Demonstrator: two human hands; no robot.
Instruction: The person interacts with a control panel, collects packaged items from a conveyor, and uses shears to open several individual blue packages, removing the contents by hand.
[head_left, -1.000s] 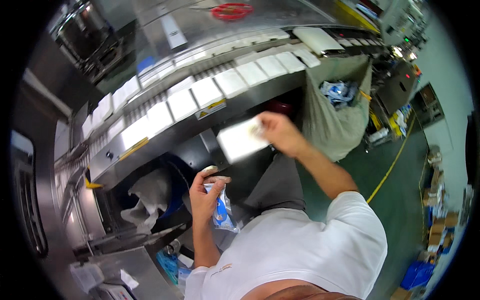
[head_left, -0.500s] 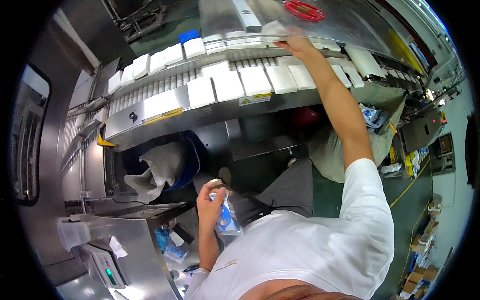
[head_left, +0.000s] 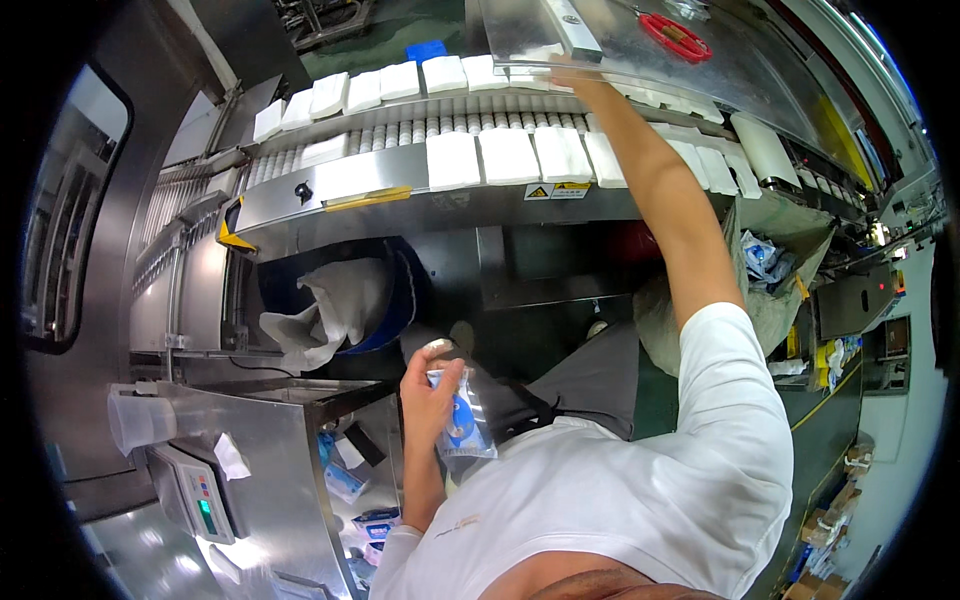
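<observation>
In my left hand (head_left: 428,400) is a clear plastic packet with blue and white print (head_left: 462,420), gripped between thumb and fingers in front of my body. My right arm stretches forward across the conveyor (head_left: 375,140). At the far row of folded white pads (head_left: 398,82), my right hand (head_left: 574,72) is beside a white pad (head_left: 540,55), by the edge of a clear cover (head_left: 680,90). Its fingers are partly hidden there, so their grip does not show. Another row of white pads (head_left: 508,157) lies along the conveyor's near edge.
A blue bin (head_left: 405,300) with white material stands below the conveyor at left. A fabric sack (head_left: 660,315) hangs at right. Beside me is a steel cabinet (head_left: 270,440) with a scale (head_left: 197,500) and a clear jug (head_left: 142,418). A red coil (head_left: 675,37) lies on the cover.
The view has shifted, so the conveyor appears farther right and higher. My left hand keeps the packet. My right hand stays at the far row, with its fingers now less visible.
</observation>
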